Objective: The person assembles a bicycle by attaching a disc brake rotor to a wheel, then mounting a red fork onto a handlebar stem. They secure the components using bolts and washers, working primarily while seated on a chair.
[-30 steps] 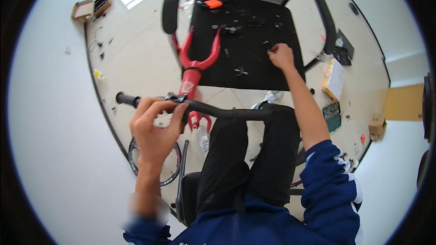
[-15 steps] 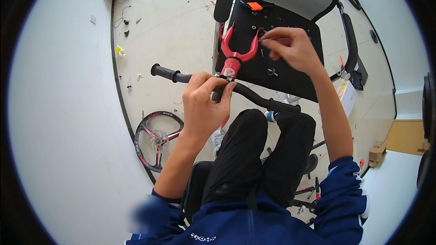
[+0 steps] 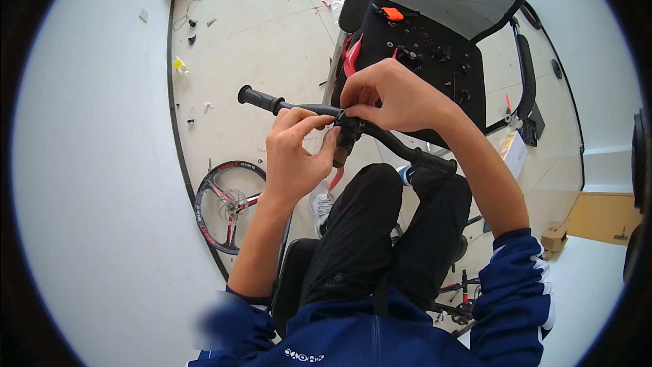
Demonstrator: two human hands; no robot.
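A black bicycle handlebar with rubber grips at both ends crosses in front of me above my knees. My left hand grips the stem clamp at its middle from below. My right hand comes in from the right and pinches the top of the same clamp with its fingertips; whether a small part sits between them is hidden. A red bicycle fork stands behind my hands, mostly covered by them.
A black office chair ahead carries several small bolts and an orange tool on its seat. A bicycle wheel with red spokes lies on the floor at left. Small parts litter the tiled floor; cardboard boxes sit at far right.
My right hand left the chair seat and came to the handlebar's middle. The handlebar rose and both hands now meet at the stem clamp.
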